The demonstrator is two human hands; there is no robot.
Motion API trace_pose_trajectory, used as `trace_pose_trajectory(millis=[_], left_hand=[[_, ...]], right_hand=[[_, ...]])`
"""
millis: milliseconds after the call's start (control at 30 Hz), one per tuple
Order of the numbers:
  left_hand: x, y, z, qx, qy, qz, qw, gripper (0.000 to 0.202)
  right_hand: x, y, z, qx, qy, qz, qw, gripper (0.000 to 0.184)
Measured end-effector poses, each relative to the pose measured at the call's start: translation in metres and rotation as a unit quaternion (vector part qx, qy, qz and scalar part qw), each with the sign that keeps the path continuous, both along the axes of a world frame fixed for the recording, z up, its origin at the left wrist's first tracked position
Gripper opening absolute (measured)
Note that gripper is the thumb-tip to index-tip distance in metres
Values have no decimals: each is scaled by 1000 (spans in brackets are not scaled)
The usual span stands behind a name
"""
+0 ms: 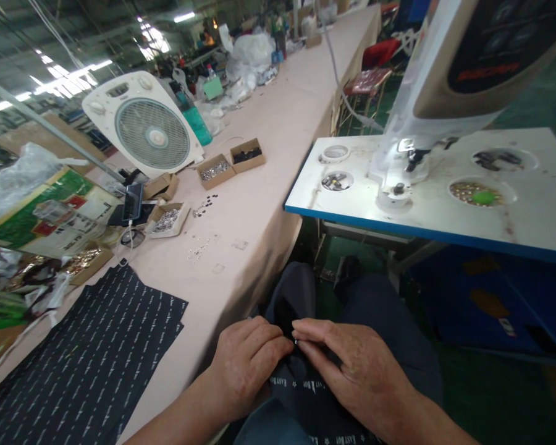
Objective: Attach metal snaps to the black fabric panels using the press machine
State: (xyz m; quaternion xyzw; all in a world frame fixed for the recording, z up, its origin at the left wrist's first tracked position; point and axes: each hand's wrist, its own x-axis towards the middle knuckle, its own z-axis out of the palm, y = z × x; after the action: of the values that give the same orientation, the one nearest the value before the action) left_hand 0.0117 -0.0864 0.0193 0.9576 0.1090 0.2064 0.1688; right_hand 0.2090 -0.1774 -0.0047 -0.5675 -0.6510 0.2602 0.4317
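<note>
Factory bench at 10 o'clock, white press table at 2 o'clock; pinching black printed fabric at 6 o'clock w/ L hand & R hand, both grasping it.

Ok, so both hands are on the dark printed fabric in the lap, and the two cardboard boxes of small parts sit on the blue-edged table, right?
No: the two cardboard boxes sit on the long pale bench, not the blue-edged table; the head view shows it. The rest stands: the left hand and right hand are on the dark printed fabric in the lap.
</note>
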Motion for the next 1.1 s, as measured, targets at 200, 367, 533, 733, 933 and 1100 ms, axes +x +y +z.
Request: trace_pose_trajectory(millis=[200,367,533,733,933,1100], left_hand=[[3,-2,-1,-60,5,31,998,28],[6,-3,0,-127,30,51,990,31],[11,-3,2,-188,47,81,978,32],[17,-1,4,-279,109,134,945,27],[23,4,7,-375,170,179,894,1],[22,12,8,-515,198,154,820,18]], right_hand=[[11,0,9,3,-32,52,998,32],[25,-6,27,-46,-33,61,997,46],[25,-10,31,-88,-53,84,991,107],[8,-1,16,-87,-67,73,991,70],[9,10,5,-168,52,67,982,54],[17,16,11,-236,154,91,955,52]])
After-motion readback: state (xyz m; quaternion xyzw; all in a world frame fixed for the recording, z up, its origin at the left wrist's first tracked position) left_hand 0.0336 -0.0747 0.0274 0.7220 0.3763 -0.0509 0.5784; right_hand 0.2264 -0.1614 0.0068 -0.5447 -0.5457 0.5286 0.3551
